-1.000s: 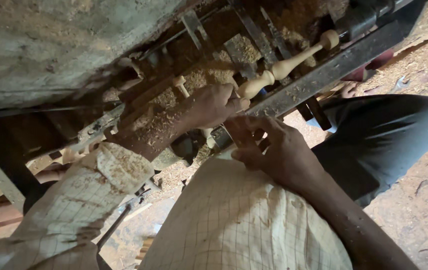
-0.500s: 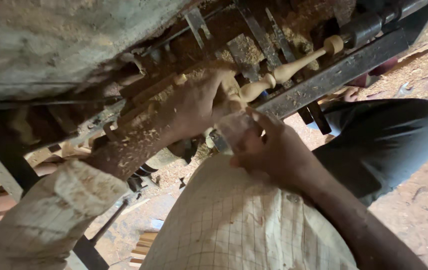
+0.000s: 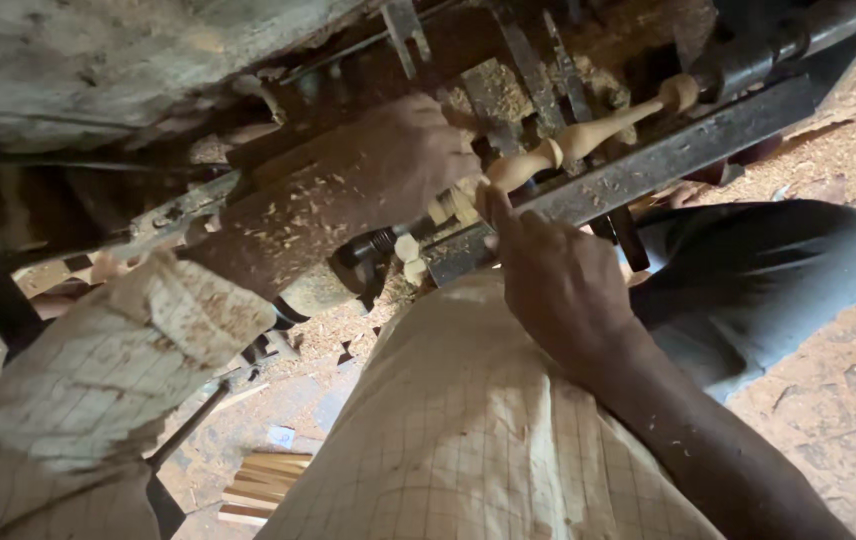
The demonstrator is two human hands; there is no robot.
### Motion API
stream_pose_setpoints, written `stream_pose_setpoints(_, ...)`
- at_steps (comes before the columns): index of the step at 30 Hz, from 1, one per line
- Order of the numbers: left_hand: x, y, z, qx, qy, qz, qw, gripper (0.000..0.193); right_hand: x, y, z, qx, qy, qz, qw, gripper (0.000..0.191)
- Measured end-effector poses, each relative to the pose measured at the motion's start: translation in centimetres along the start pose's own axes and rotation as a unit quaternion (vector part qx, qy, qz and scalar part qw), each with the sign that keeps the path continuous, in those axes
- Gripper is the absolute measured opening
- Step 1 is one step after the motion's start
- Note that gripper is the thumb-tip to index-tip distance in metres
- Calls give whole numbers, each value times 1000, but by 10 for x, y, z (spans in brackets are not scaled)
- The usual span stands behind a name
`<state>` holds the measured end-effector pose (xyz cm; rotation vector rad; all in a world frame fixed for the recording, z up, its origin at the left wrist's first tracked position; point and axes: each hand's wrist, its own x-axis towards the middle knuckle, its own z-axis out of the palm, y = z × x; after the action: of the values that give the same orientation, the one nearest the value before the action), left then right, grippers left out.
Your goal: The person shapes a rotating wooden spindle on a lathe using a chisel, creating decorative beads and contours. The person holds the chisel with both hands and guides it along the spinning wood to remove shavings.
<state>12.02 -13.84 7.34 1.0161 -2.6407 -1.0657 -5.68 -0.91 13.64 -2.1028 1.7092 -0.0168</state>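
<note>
Turned wooden spindle (image 3: 588, 135) mounted on a lathe, above the metal rail (image 3: 668, 160) at upper right. Left hand (image 3: 398, 165), flecked with sawdust, is clenched at the spindle's left end; what it grasps is hidden. Right hand (image 3: 558, 285) presses its fingers against the rail beneath. Fingers so close to the workpiece risk being caught

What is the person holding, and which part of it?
Both hands, left hand and right hand, meet at the near end of the pale turned wooden spindle; the exact grip is hidden.
</note>
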Motion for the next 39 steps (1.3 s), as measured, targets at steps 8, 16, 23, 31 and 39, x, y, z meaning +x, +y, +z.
stream_pose_setpoints(8, -5, -9, 10, -85, -85, -64, 991, 42, 15, 3, 14, 98, -4, -14, 995, 31)
stream_pose_setpoints(16, 3, -13, 32, -104, -122, -138, 977, 38, 13, 13, 31, 35, 55, -151, 986, 33)
stream_pose_setpoints(23, -1, -10, 53, -37, -142, -257, 955, 35, 18, 23, 33, -30, -31, -185, 982, 28)
stream_pose_setpoints(31, -7, -18, 85, 10, -137, -369, 919, 31, 22, 21, 24, -181, -62, -240, 952, 33)
stream_pose_setpoints(39, -16, -10, 70, 5, -150, -383, 912, 28, 27, 15, 16, -245, 5, -316, 917, 39)
